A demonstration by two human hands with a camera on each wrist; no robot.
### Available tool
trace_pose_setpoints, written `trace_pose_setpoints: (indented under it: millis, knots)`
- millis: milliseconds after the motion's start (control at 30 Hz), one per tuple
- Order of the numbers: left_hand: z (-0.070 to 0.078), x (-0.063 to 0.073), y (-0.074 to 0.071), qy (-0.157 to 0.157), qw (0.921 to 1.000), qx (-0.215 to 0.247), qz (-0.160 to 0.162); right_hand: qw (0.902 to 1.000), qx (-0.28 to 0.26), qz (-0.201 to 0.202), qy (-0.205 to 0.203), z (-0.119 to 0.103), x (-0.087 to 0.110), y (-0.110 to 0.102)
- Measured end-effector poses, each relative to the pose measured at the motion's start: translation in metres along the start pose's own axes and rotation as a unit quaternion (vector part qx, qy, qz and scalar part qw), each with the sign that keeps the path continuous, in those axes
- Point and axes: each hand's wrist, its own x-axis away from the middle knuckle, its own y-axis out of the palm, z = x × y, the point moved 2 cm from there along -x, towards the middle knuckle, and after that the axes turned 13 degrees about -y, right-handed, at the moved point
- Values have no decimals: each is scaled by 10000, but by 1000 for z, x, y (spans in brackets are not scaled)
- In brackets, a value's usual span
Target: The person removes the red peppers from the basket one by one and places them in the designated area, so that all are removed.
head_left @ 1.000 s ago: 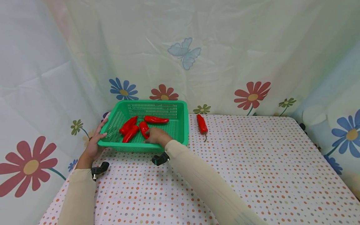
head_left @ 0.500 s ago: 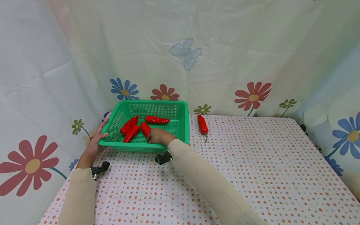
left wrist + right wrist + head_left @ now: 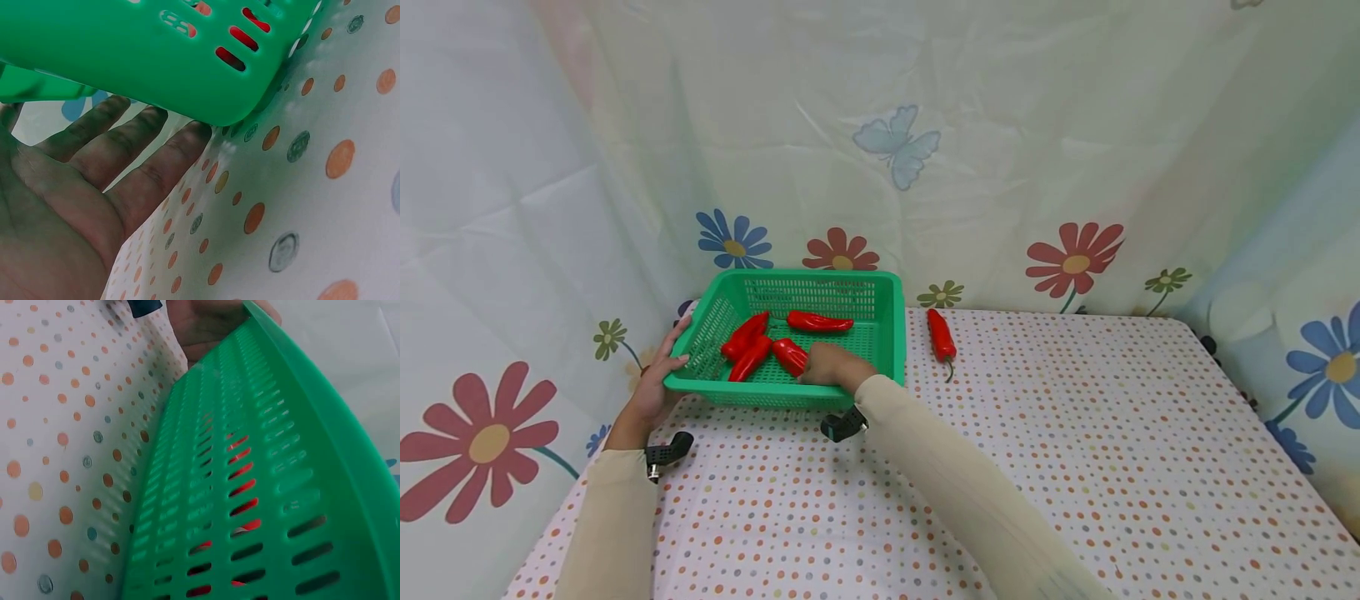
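A green plastic basket point(image 3: 891, 333) stands at the back left of the table with several red peppers in it. My left hand point(image 3: 655, 387) is at its left end, thumb on the rim; the left wrist view shows the other fingers point(image 3: 153, 181) straight, with fingertips at the outer wall. Inside the basket my right hand point(image 3: 835, 367) grips the stem end of a red pepper point(image 3: 788, 356); its fingertips are hidden. Two more peppers point(image 3: 750, 358) lean together on the left, and another pepper point(image 3: 820, 322) lies along the back wall.
A single red pepper point(image 3: 941, 335) with a green stem lies on the dotted tablecloth point(image 3: 1112, 417), right of the basket. A floral curtain point(image 3: 1000, 167) hangs close behind and at both sides of the table.
My right hand has shifted slightly right inside the basket. The pepper at its fingers has turned and now lies more slanted, closer to the near wall. The left hand keeps its place.
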Motion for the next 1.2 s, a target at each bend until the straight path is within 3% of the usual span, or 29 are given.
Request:
trace_pose_setpoints:
  millis: [167, 500, 800, 900, 1067, 1200]
  knots:
    - [1, 1, 1, -61, 10000, -23, 37, 9999, 92, -77, -43, 9, 5, -2]
    - [-1, 1, -2, -53, 10000, -57, 27, 9987, 256, -147, 426, 32, 22, -10]
    - [-2, 0, -2, -19, 10000, -80, 37, 9944, -74, 1050, 133, 26, 19, -16]
    - [-2, 1, -3, -19, 10000, -57, 53, 9968, -76, 787, 76, 21, 16, -14]
    - [-2, 0, -3, -30, 10000, -67, 11, 9994, 41, 10, 349, 20, 13, -8]
    - [-3, -2, -2, -29, 10000, -33, -8, 9984, 334, -65, 443, 22, 12, -6]
